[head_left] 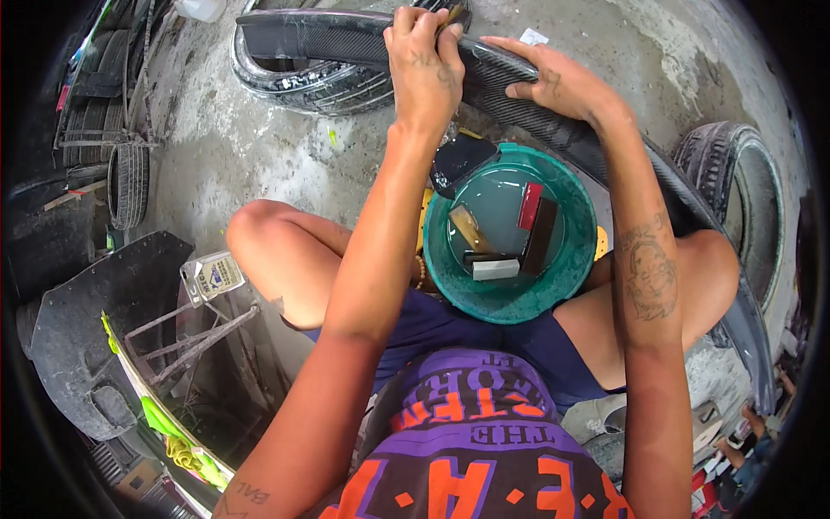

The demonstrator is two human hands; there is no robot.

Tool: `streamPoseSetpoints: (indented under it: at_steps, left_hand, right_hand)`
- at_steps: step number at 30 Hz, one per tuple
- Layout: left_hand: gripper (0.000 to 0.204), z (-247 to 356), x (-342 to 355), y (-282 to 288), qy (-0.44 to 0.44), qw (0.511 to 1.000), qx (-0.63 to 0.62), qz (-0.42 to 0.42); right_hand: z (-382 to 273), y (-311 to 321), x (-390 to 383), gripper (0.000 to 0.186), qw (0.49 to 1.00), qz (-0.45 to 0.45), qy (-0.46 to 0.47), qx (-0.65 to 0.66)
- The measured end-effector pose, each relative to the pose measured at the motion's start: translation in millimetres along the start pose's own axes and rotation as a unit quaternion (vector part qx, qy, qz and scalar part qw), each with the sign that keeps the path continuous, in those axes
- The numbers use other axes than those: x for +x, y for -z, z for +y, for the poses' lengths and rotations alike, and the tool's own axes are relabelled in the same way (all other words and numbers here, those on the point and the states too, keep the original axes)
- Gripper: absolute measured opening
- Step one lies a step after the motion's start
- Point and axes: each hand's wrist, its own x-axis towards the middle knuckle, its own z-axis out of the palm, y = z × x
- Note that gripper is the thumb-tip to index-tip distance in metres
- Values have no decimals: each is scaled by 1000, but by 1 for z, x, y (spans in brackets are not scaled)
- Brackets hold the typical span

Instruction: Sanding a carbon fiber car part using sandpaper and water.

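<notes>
A long curved black carbon-weave panel (328, 39) arcs from the top left over my knees to the lower right. My left hand (424, 65) presses on its top edge, fingers closed around a small brownish block that pokes out at the fingertips. My right hand (558, 78) lies flat on the panel just to the right, fingers spread, holding it steady. Between my knees sits a green bucket (571, 268) of water with several small blocks in it, one red (529, 206), one white (495, 270).
A tyre (743, 173) lies at the right and another (130, 182) at the left on the concrete floor. A black bumper part (95, 337) and a small white packet (212, 277) lie at my lower left. A second curved black part (311, 86) rests behind the panel.
</notes>
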Motion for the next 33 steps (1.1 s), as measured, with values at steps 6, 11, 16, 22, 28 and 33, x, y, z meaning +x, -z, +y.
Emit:
streamPoseSetpoints:
  at_steps: [6, 11, 16, 22, 28, 33]
  left_hand:
    - [15, -5, -3, 5, -56, 997, 39, -38]
    - [17, -5, -9, 7, -73, 995, 60, -36]
    - [18, -3, -17, 9, -22, 999, 45, 8]
    - [20, -3, -20, 7, -15, 998, 58, -34]
    - [17, 1, -20, 6, 15, 997, 45, -57]
    - [16, 7, -18, 8, 2, 999, 49, -2]
  right_hand:
    - [0, 3, -1, 83, 996, 31, 15, -84]
    - [-4, 2, -1, 83, 997, 32, 38, -53]
    - [-7, 6, -3, 83, 999, 22, -6, -49]
    - [-8, 3, -6, 85, 995, 36, 2, -88]
    - [-5, 3, -4, 86, 997, 25, -2, -73]
    - [-10, 4, -4, 87, 998, 24, -11, -63]
